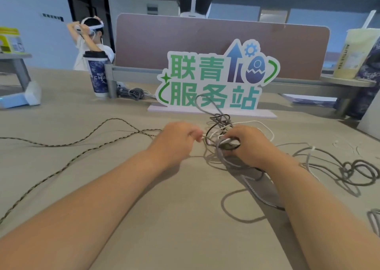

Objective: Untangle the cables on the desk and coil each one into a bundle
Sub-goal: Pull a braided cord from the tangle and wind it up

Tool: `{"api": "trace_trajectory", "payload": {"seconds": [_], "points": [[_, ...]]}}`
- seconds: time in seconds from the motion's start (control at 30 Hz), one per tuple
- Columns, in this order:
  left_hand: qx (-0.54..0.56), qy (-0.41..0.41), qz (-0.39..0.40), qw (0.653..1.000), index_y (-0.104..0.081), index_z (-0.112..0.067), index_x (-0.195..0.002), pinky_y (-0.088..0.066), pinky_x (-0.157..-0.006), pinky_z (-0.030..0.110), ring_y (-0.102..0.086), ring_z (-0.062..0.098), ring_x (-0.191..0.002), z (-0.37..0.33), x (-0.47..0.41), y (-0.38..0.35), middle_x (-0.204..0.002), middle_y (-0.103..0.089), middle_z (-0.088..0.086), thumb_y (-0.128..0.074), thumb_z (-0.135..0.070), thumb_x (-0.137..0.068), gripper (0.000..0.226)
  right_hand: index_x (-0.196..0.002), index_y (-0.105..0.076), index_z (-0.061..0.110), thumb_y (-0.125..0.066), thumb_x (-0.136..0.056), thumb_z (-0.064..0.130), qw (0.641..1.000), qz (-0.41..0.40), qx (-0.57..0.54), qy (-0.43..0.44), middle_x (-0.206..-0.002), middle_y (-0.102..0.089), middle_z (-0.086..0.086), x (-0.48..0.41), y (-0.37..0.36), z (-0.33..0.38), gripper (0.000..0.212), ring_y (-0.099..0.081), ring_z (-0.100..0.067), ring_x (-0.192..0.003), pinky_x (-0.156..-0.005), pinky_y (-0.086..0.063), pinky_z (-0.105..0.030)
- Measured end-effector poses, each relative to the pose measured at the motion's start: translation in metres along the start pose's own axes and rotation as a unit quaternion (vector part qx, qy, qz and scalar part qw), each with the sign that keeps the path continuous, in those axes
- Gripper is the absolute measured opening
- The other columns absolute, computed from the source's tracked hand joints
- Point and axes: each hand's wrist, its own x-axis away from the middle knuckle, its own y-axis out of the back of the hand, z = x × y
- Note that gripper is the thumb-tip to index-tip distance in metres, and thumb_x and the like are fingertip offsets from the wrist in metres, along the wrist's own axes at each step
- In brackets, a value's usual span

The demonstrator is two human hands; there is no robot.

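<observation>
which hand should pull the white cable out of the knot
Probably left. The left hand already pinches the white cable beside the knot, while the right hand grips the knot itself.

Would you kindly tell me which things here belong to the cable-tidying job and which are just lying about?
Job: tangled knot, gripped by the right hand; white cable, pinched by the left hand; brown braided cable; grey cable.
Lying about: green sign; blue cup; yellow tea cup.

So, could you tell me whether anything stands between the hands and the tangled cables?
Nothing visible does: the right hand grips the tangle of cables itself, and the left hand pinches a white strand at its edge.
</observation>
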Motion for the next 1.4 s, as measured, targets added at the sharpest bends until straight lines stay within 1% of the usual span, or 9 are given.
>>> {"api": "trace_trajectory", "payload": {"seconds": [0.23, 0.4, 0.5, 0.57, 0.63, 0.77, 1.0, 1.17, 1.4], "points": [[0.031, 0.118, -0.168, 0.978, -0.055, -0.008, -0.071, -0.035, -0.054, 0.019, -0.045, 0.016, -0.059, 0.01, -0.008, 0.017, -0.062, -0.049, 0.0, -0.038, -0.01, -0.096, 0.03, -0.08, -0.066, 0.027, -0.057, -0.083, 0.002, 0.996, -0.031, -0.015, -0.079, -0.094, -0.064, -0.002, -0.005, 0.005, -0.004, 0.026, -0.051, -0.022, -0.083, -0.073, -0.041, -0.028], [0.029, 0.172, -0.198, 0.965, -0.058, -0.014, -0.079, -0.029, -0.052, 0.014, -0.042, 0.007, -0.059, 0.038, -0.006, 0.043, -0.06, -0.047, -0.002, -0.034, -0.028, -0.101, 0.036, -0.11, -0.066, 0.021, -0.058, -0.081, 0.001, 0.987, -0.033, -0.014, -0.154, -0.104, -0.066, -0.002, 0.004, 0.014, -0.015, 0.037, -0.051, -0.022, -0.092, -0.083, -0.042, -0.029], [0.045, 0.19, -0.15, 0.969, -0.061, -0.015, -0.082, -0.032, -0.055, 0.023, -0.047, 0.012, -0.065, 0.037, -0.006, 0.036, -0.067, -0.052, -0.003, -0.034, -0.031, -0.101, 0.036, -0.118, -0.062, 0.028, -0.058, -0.07, -0.001, 0.998, -0.05, -0.003, -0.026, -0.124, -0.059, 0.003, 0.003, 0.017, 0.0, 0.056, -0.045, -0.019, -0.119, -0.106, -0.031, -0.036], [0.096, 0.196, -0.116, 0.969, -0.06, -0.019, -0.08, -0.041, -0.06, 0.028, -0.054, 0.016, -0.073, 0.024, -0.007, 0.029, -0.077, -0.059, -0.001, -0.035, -0.03, -0.101, 0.034, -0.107, -0.066, 0.029, -0.056, -0.075, -0.002, 0.993, -0.031, -0.111, 0.018, -0.111, -0.06, 0.011, 0.006, 0.016, 0.022, 0.046, -0.048, -0.007, -0.107, -0.096, -0.034, -0.026], [0.165, 0.181, -0.09, 0.965, -0.062, -0.02, -0.08, -0.045, -0.062, 0.027, -0.057, 0.013, -0.073, 0.005, -0.003, 0.025, -0.078, -0.062, -0.003, -0.039, -0.029, -0.1, 0.031, -0.09, -0.07, 0.023, -0.056, -0.086, 0.013, 0.975, 0.003, -0.222, -0.001, -0.091, -0.067, 0.007, 0.008, 0.011, 0.046, 0.018, -0.057, -0.007, -0.083, -0.077, -0.044, -0.025], [0.104, 0.028, -0.025, 0.994, -0.071, -0.019, -0.082, -0.045, -0.068, 0.022, -0.061, 0.01, -0.071, -0.028, 0.007, 0.017, -0.073, -0.068, -0.005, -0.055, -0.024, -0.093, 0.02, -0.067, -0.067, 0.017, -0.048, -0.095, 0.035, 0.925, -0.025, -0.364, -0.102, -0.059, -0.062, 0.006, 0.007, 0.001, 0.06, 0.038, -0.051, -0.009, -0.057, -0.063, -0.041, -0.029], [0.055, -0.045, -0.051, 0.996, -0.073, -0.015, -0.094, -0.044, -0.076, 0.026, -0.061, 0.015, -0.077, -0.03, 0.009, 0.008, -0.085, -0.072, -0.001, -0.057, -0.022, -0.092, 0.018, -0.09, -0.062, 0.011, -0.045, -0.098, 0.018, 0.791, -0.137, -0.56, -0.204, -0.067, -0.052, -0.002, 0.002, 0.013, 0.047, 0.02, -0.051, -0.013, -0.052, -0.062, -0.053, -0.03], [0.104, 0.013, -0.124, 0.987, -0.058, -0.023, -0.119, -0.042, -0.078, 0.013, -0.055, 0.004, -0.088, -0.023, 0.003, 0.017, -0.099, -0.059, -0.009, -0.054, -0.024, -0.093, 0.026, -0.085, -0.075, 0.018, -0.062, -0.086, 0.022, 0.943, -0.051, -0.32, -0.081, -0.046, -0.05, 0.012, 0.013, 0.028, 0.044, 0.013, -0.037, -0.004, -0.039, -0.049, -0.029, -0.021], [0.028, -0.086, 0.021, 0.996, -0.068, -0.021, -0.114, -0.037, -0.074, 0.011, -0.045, -0.001, -0.077, -0.017, 0.004, 0.023, -0.086, -0.058, -0.013, -0.055, -0.027, -0.093, 0.026, -0.072, -0.071, 0.006, -0.063, -0.085, 0.016, 0.923, 0.006, -0.383, -0.048, -0.041, -0.035, 0.008, 0.011, 0.02, 0.042, 0.017, -0.026, -0.009, -0.04, -0.04, -0.021, -0.021]]}}
